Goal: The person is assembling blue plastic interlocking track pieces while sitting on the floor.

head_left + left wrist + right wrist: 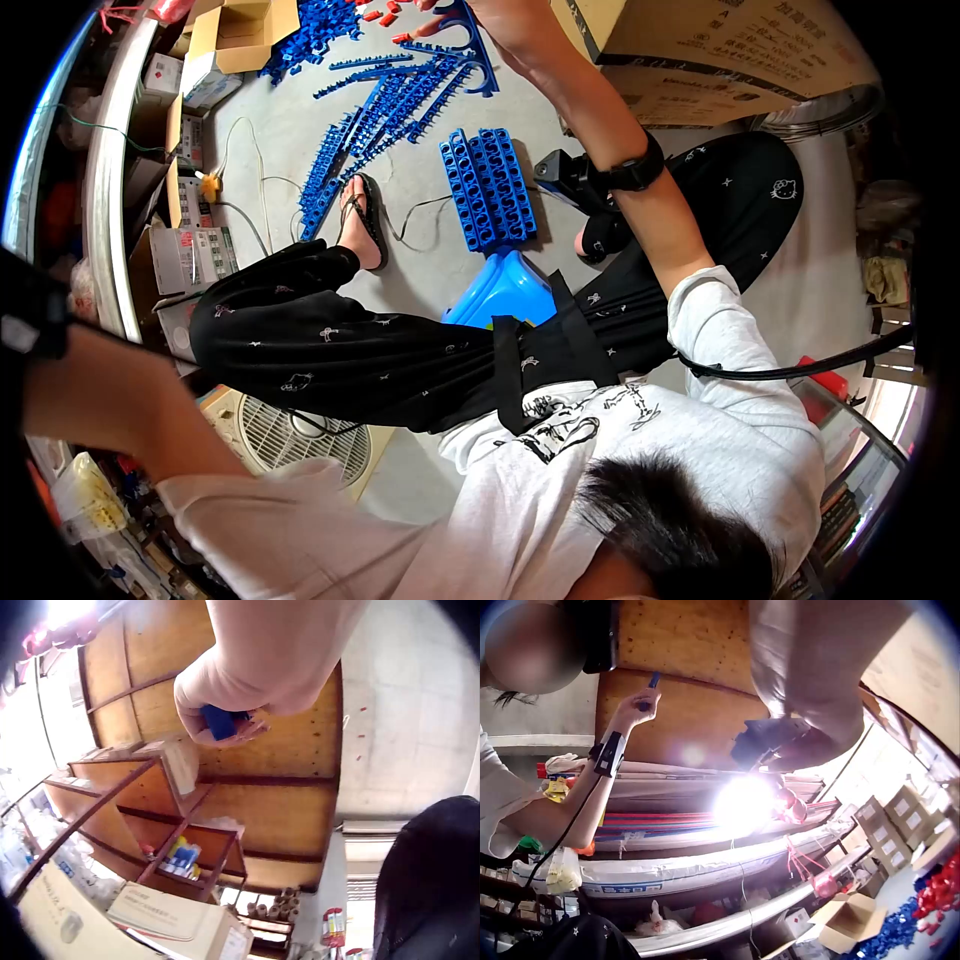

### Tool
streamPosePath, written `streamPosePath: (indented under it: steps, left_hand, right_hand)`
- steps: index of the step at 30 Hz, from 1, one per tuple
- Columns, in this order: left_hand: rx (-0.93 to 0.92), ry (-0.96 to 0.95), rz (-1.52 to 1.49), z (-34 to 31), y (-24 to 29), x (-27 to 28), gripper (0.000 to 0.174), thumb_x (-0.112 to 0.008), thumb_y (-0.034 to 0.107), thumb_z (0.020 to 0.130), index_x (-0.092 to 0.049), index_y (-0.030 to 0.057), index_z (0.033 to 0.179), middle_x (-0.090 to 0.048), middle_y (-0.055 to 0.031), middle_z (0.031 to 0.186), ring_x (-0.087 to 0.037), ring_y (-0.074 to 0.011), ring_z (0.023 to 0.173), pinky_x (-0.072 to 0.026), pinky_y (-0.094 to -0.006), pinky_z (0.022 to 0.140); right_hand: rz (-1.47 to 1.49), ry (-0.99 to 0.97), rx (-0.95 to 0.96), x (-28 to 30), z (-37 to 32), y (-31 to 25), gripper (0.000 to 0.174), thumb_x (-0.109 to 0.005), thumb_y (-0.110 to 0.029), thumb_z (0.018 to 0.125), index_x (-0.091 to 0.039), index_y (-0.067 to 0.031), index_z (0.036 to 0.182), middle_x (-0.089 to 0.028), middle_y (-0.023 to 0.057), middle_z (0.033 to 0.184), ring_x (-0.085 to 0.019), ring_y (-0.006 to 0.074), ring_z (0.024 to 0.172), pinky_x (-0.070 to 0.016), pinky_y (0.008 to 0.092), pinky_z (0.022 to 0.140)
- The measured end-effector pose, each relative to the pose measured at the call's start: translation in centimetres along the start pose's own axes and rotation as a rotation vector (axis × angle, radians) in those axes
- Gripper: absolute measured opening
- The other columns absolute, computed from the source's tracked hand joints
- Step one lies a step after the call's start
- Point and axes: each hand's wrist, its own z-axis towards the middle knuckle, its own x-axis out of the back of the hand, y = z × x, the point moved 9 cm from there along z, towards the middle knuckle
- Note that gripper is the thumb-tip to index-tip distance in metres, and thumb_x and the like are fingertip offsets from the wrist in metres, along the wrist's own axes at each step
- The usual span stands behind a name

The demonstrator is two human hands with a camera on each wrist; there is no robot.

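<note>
At the top edge of the head view, the right hand [512, 28] holds a blue notched strip [480, 50]. The right wrist view shows the right hand [817, 742] with its fingers around this dark-looking strip [761, 742]. In the left wrist view the left hand [240, 690] grips a small blue piece [218, 722], partly hidden by the fingers. The raised left hand [639, 709] also appears in the right wrist view, with the blue piece [655, 679] sticking up from it. The head view cuts off the left hand past the forearm.
Several blue strips [385, 105] lie on the floor, near loose blue pieces [310, 40] and red pieces [380, 17]. A stack of blue blocks [490, 190] stands by a blue stool [508, 290] between the legs. Cartons [715, 50] and a fan [300, 440] are around.
</note>
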Motion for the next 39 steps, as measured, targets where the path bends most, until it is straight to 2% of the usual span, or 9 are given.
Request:
streamPosePath:
  steps: [3, 7, 9, 11, 13, 21, 30, 34, 39]
  left_hand:
    - [-0.119, 0.094, -0.002, -0.1, 0.2, 0.3, 0.032, -0.043, 0.035, 0.087, -0.052, 0.0049, 0.096, -0.054, -0.0048, 0.077, -0.046, -0.0092, 0.053, -0.0375, -0.0194, 0.049]
    - [-0.516, 0.093, 0.391, -1.6, -3.9, -6.6, 0.033, -0.043, 0.034, 0.088, -0.052, 0.0037, 0.099, -0.059, -0.0076, 0.083, -0.051, -0.0107, 0.058, -0.0429, -0.0193, 0.052]
    - [-0.027, 0.16, -0.569, -4.6, -8.5, -13.3, 0.036, -0.04, 0.032, 0.089, -0.05, -0.0005, 0.103, -0.058, -0.015, 0.099, -0.058, -0.0188, 0.082, -0.0468, -0.0239, 0.065]
    - [0.126, 0.174, -0.745, -8.1, -10.0, -18.6, 0.04, -0.039, 0.034, 0.089, -0.05, -0.0028, 0.101, -0.057, -0.0153, 0.102, -0.056, -0.0212, 0.094, -0.0468, -0.0278, 0.07]
    - [0.135, 0.301, -0.92, -10.0, -13.3, -19.9, 0.031, -0.04, 0.028, 0.09, -0.049, -0.0012, 0.097, -0.059, -0.0144, 0.097, -0.059, -0.0171, 0.087, -0.0489, -0.0296, 0.071]
    - [0.471, 0.205, -0.959, -14.7, -18.0, -22.7, 0.028, -0.049, 0.024, 0.087, -0.055, 0.0, 0.098, -0.058, -0.0091, 0.094, -0.057, -0.0159, 0.083, -0.0483, -0.0308, 0.067]
    - [0.401, 0.206, -1.05, -14.5, -18.6, -22.8, 0.024, -0.052, 0.02, 0.085, -0.055, 0.0013, 0.1, -0.058, -0.007, 0.094, -0.054, -0.0137, 0.084, -0.0442, -0.0292, 0.071]
    - [0.457, 0.187, -1.035, -14.9, -19.0, -22.5, 0.024, -0.052, 0.019, 0.085, -0.055, 0.0004, 0.101, -0.057, -0.007, 0.095, -0.054, -0.0136, 0.086, -0.0442, -0.0286, 0.072]
    - [0.448, 0.245, -1.052, -14.9, -19.6, -21.8, 0.022, -0.054, 0.018, 0.084, -0.057, 0.001, 0.098, -0.059, -0.0043, 0.089, -0.055, -0.0095, 0.077, -0.0469, -0.0243, 0.061]
  right_hand:
    - [-0.021, 0.07, -0.099, 0.4, -1.1, -0.1, 0.024, -0.056, -0.022, 0.083, -0.057, 0.0022, 0.086, -0.058, 0.0031, 0.07, -0.051, 0.0059, 0.058, -0.0433, 0.0194, 0.05]
    - [-0.217, 0.198, 0.188, 2.1, -2.5, 0.0, 0.036, -0.061, -0.033, 0.078, -0.057, 0.0011, 0.089, -0.06, 0.0059, 0.071, -0.059, 0.0097, 0.065, -0.046, 0.019, 0.052]
    - [-0.358, 0.254, 0.108, 3.0, -3.2, 1.0, 0.034, -0.061, -0.032, 0.078, -0.059, 0.0008, 0.088, -0.059, 0.0027, 0.068, -0.054, 0.0054, 0.059, -0.0391, 0.0165, 0.047]
    - [-0.29, 0.282, 0.213, 2.8, -4.3, 1.1, 0.03, -0.057, -0.027, 0.082, -0.059, 0.0028, 0.086, -0.057, 0.0011, 0.064, -0.048, 0.0025, 0.057, -0.0355, 0.0172, 0.049]
    - [-0.311, 0.277, 0.04, 3.8, -4.8, 4.6, 0.029, -0.057, -0.026, 0.082, -0.06, 0.0029, 0.083, -0.056, 0.0011, 0.063, -0.048, 0.0023, 0.058, -0.0363, 0.0177, 0.05]
    - [-0.289, 0.266, -0.025, 2.6, -5.4, 5.3, 0.031, -0.057, -0.027, 0.082, -0.06, 0.0035, 0.089, -0.058, 0.0032, 0.061, -0.056, 0.0061, 0.053, -0.0422, 0.0189, 0.047]
    - [-0.42, 0.291, -0.079, 3.1, -5.7, 8.8, 0.027, -0.059, -0.024, 0.081, -0.061, 0.0017, 0.091, -0.059, 0.0025, 0.069, -0.054, 0.0053, 0.058, -0.0451, 0.0179, 0.05]
    - [-0.356, 0.334, -0.067, 3.1, -5.8, 9.2, 0.03, -0.057, -0.026, 0.082, -0.061, 0.0036, 0.082, -0.057, 0.0027, 0.056, -0.051, 0.0039, 0.05, -0.0403, 0.0188, 0.045]
    - [-0.351, 0.298, -0.08, 2.9, -5.7, 9.7, 0.03, -0.057, -0.026, 0.082, -0.061, 0.0039, 0.082, -0.055, 0.001, 0.055, -0.049, 0.003, 0.05, -0.0394, 0.0186, 0.045]
